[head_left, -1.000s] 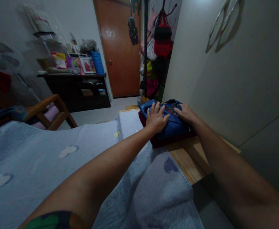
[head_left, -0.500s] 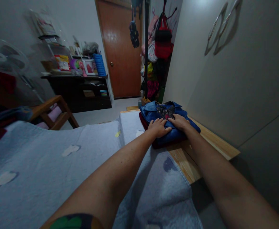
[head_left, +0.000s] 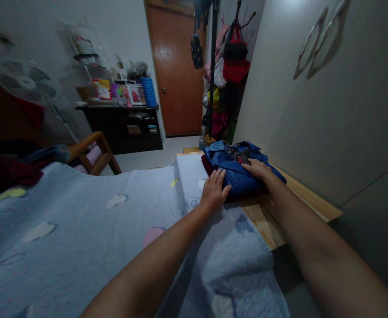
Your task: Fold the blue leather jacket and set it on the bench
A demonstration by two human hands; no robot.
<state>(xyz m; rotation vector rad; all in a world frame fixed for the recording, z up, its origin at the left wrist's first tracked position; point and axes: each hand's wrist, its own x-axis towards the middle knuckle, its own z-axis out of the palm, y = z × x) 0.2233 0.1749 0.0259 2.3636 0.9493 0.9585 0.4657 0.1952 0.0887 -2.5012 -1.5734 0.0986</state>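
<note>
A folded blue denim garment [head_left: 237, 179] lies on top of dark red cloth [head_left: 207, 165], at the wooden edge of the bed. My left hand [head_left: 214, 190] is at the near left side of this stack, fingers spread and pointing away from me. My right hand [head_left: 257, 169] rests flat on the right part of the denim, fingers apart, beside a dark patterned patch with a bit of red. Neither hand grips anything.
A pale blue sheet [head_left: 114, 229] covers the bed, with wooden boards [head_left: 300, 187] along its right. A light cabinet [head_left: 340, 110] rises at the right. Farther off are a wooden chair [head_left: 103, 150], a fan, a dark shelf, a door and hanging bags.
My left hand has slid off the top of the denim towards me, to its near left side. My right hand stays on the garment. The view has turned slightly left.
</note>
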